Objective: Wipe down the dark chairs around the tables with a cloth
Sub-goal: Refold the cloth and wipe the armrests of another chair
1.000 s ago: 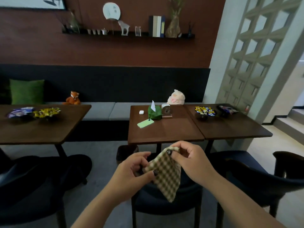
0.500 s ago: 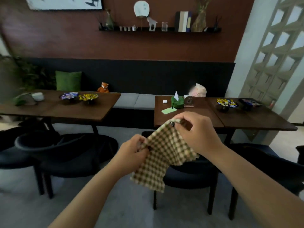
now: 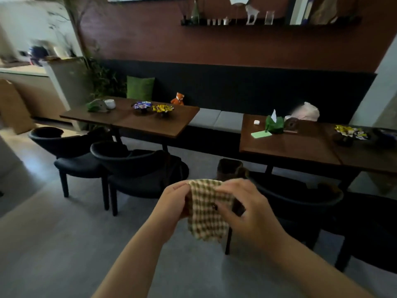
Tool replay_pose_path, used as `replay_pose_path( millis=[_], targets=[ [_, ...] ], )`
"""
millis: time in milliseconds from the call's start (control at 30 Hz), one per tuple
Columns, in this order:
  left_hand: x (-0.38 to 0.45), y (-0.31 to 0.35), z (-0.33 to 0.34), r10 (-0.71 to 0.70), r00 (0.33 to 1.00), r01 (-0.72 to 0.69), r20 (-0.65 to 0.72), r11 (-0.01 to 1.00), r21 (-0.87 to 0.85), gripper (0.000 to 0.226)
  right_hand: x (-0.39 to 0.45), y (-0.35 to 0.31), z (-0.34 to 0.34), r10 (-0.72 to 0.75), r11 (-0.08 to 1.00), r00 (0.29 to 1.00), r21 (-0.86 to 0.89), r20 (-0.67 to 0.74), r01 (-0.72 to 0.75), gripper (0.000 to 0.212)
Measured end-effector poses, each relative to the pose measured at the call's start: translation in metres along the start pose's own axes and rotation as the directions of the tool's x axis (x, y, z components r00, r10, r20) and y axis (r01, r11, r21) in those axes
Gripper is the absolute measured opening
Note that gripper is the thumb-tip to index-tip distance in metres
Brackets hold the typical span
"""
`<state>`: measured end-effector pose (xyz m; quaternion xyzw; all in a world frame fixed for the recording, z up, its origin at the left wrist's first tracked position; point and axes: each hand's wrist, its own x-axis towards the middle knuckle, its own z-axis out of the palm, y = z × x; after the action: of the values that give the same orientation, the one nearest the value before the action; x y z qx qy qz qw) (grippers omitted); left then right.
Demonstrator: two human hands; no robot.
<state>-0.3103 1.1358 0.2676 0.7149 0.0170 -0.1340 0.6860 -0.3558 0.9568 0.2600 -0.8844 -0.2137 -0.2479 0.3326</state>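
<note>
I hold a beige and brown checked cloth [image 3: 206, 211] in front of me with both hands. My left hand [image 3: 171, 203] pinches its left edge and my right hand [image 3: 242, 209] grips its right side. The cloth hangs folded above the floor, touching no chair. Two dark chairs [image 3: 137, 166] [image 3: 71, 151] stand at the left table [image 3: 150, 123]. Another dark chair [image 3: 300, 198] sits just behind my right hand at the right table [image 3: 290, 149], partly hidden by my hand.
A dark bench with grey cushions [image 3: 214, 121] runs along the wall behind the tables. Candy bowls [image 3: 162, 109], a green tissue holder [image 3: 274, 125] and a green phone [image 3: 261, 134] lie on the tabletops. A small brown bin [image 3: 231, 168] stands under the right table. Grey floor spreads at lower left.
The view has swung left, bringing the left table and its two chairs into sight. My hands have gathered the spread cloth into a narrower fold and lowered it.
</note>
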Motion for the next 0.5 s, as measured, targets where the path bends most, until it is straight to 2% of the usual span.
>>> replay_pose_path(
  millis=[100, 133, 167, 267, 367, 433, 467, 500],
  targets=[
    [0.003, 0.001, -0.044, 0.058, 0.998, -0.058, 0.002, 0.998, 0.023, 0.034, 0.034, -0.011, 0.024, 0.19, 0.98, 0.966, 0.018, 0.175, -0.196, 0.056],
    [0.005, 0.003, -0.06, 0.079, 0.997, -0.079, 0.008, 0.997, 0.013, 0.033, 0.046, -0.016, 0.036, 0.235, 0.968, 0.942, 0.031, 0.237, -0.249, 0.057],
    [0.008, 0.006, -0.077, 0.102, 0.995, -0.102, 0.016, 0.995, 0.006, 0.032, 0.059, -0.023, 0.05, 0.268, 0.955, 0.923, 0.048, 0.276, -0.291, 0.053],
    [0.022, 0.016, -0.133, 0.169, 0.985, -0.169, 0.022, 0.986, 0.002, 0.032, 0.096, -0.048, 0.096, 0.31, 0.929, 0.899, 0.101, 0.308, -0.355, 0.015],
    [0.045, 0.018, -0.188, 0.165, 0.986, -0.163, 0.012, 0.984, -0.075, 0.036, 0.131, -0.069, 0.148, 0.403, 0.874, 0.851, 0.132, 0.337, -0.467, 0.009],
    [0.057, 0.011, -0.22, 0.146, 0.989, -0.146, 0.016, 0.989, -0.002, 0.031, 0.148, -0.081, 0.182, 0.51, 0.762, 0.771, 0.216, 0.382, -0.611, 0.009],
    [0.065, 0.005, -0.235, 0.185, 0.982, -0.188, 0.038, 0.975, 0.119, 0.025, 0.155, -0.085, 0.198, 0.563, 0.638, 0.708, 0.319, 0.427, -0.7, 0.008],
    [0.074, -0.002, -0.249, 0.229, 0.971, -0.239, 0.07, 0.938, 0.251, 0.018, 0.161, -0.087, 0.213, 0.595, 0.466, 0.631, 0.426, 0.498, -0.776, 0.006]
  ],
)
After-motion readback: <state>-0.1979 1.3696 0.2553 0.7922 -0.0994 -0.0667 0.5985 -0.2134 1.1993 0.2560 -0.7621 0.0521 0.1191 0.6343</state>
